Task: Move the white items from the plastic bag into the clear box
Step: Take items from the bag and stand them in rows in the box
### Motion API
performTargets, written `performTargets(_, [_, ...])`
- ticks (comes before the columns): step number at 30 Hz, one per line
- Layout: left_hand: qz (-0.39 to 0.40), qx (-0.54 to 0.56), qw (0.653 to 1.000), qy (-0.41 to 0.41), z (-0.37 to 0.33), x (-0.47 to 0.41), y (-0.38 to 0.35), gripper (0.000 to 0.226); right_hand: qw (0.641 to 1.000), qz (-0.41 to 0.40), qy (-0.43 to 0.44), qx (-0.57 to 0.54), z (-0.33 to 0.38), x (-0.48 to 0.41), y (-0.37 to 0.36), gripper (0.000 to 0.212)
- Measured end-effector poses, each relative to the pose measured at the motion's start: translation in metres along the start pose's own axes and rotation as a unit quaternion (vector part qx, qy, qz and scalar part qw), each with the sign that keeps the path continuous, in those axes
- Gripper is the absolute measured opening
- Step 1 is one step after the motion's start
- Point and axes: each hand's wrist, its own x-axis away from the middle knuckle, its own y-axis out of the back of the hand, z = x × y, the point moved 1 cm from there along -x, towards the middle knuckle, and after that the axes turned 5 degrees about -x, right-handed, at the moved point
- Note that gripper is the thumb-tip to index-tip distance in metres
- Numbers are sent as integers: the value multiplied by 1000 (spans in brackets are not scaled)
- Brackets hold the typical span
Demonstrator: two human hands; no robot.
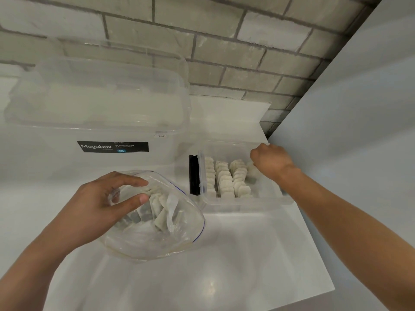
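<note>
A clear plastic bag [161, 234] with a blue zip line lies on the white counter, holding several white items [160, 212]. My left hand [101, 205] grips the bag's open rim between thumb and fingers. To the right stands a small clear box [247, 202] with rows of white items [224, 178] standing on edge in it. My right hand [269, 162] reaches down into the box's far right side, fingers curled round a white item [251, 170] at the end of a row.
A large clear Megabox storage box [96, 122] stands at the back left against the brick wall. A black latch [193, 175] hangs on the small box's left side. A grey panel [359, 108] closes off the right. The white counter [224, 265] ends at the lower right.
</note>
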Motion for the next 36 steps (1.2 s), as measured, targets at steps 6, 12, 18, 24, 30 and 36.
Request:
performTargets(6, [-1,1,1000,-12,-3,1,0,30,979,-74,-63,-180,-11,22,16,17])
performTargets(12, [-5,-49,998,-39,5,6,2,54,724,-249,-19,-643,62,120,99,5])
performTargets(18, [-7,-82,993,-89,9,14,2,63,777,-116,177,-593,180,135,123,10])
performTargets(24, [9,-101,988,-119,10,16,3,71,884,-47,153,-439,230,82,96,29])
performTargets(30, [21,-83,990,-108,11,13,7,69,919,-19,126,-372,248,62,103,17])
performTargets(36, [34,-52,992,-108,19,15,17,58,921,-57,121,-365,251,63,99,17])
